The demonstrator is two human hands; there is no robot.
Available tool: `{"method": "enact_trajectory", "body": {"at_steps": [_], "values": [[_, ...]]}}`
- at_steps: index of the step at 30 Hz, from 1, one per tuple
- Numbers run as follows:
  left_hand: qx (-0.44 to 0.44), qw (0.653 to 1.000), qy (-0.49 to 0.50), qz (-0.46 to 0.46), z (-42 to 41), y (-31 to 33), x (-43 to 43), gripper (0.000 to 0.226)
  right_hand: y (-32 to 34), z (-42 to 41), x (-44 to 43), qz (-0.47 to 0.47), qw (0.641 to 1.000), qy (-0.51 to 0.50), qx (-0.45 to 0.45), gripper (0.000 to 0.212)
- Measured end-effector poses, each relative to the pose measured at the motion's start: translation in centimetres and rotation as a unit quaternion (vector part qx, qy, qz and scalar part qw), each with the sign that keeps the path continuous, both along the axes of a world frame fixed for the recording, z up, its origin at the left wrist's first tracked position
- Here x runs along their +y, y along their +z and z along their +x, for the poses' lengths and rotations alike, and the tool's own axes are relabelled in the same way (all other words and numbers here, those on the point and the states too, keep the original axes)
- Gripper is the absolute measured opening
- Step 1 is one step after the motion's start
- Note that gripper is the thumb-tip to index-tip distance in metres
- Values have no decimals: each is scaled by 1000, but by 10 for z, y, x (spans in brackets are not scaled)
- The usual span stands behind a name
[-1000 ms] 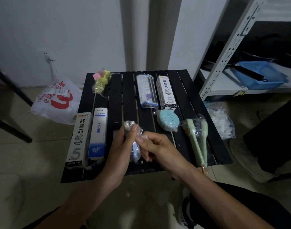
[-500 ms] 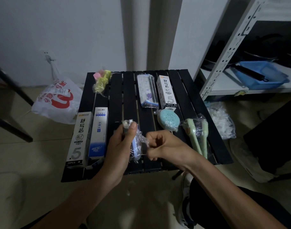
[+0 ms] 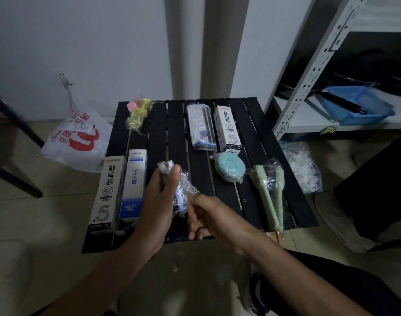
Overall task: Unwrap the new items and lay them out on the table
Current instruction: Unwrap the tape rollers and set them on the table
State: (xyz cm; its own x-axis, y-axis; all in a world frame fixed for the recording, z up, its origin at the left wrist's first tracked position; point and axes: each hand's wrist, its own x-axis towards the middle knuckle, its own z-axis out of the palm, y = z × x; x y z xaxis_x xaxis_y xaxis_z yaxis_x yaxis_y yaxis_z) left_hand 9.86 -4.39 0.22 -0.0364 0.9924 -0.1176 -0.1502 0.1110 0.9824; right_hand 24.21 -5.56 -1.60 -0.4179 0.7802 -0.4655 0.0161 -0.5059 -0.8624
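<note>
Over the near edge of the bench [image 3: 159,133], two hands work at one small wrapped item [image 3: 180,190].
The left hand [image 3: 158,208] holds the item upright, its grip closed round it with the thumb near the top, likely to steady it for peeling. The right hand [image 3: 208,215] is just beside it, fingers curled at the loose film; I cannot tell whether its grip pinches it. Farther back, a blue sponge [image 3: 229,166] and green brushes [image 3: 268,190] lie in their film.

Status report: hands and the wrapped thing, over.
Left hand grips small blue item in clear plastic wrap. Right hand pinches the wrap. Wrap not yet off.
</note>
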Motion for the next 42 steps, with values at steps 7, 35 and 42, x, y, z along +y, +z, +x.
{"method": "enact_trajectory", "body": {"at_steps": [7,35,42], "values": [[1,1000,3,21,-8,-6,2,34,-2,-10,-5,46,994,-64,70,34],[-10,999,-38,1,-8,-4,-6,54,6,-7,-9,311,938,-56,-144,25],[23,999,-41,12,-13,-3,-6,51,9,2,-2,315,925,-22,-212,24]]}}
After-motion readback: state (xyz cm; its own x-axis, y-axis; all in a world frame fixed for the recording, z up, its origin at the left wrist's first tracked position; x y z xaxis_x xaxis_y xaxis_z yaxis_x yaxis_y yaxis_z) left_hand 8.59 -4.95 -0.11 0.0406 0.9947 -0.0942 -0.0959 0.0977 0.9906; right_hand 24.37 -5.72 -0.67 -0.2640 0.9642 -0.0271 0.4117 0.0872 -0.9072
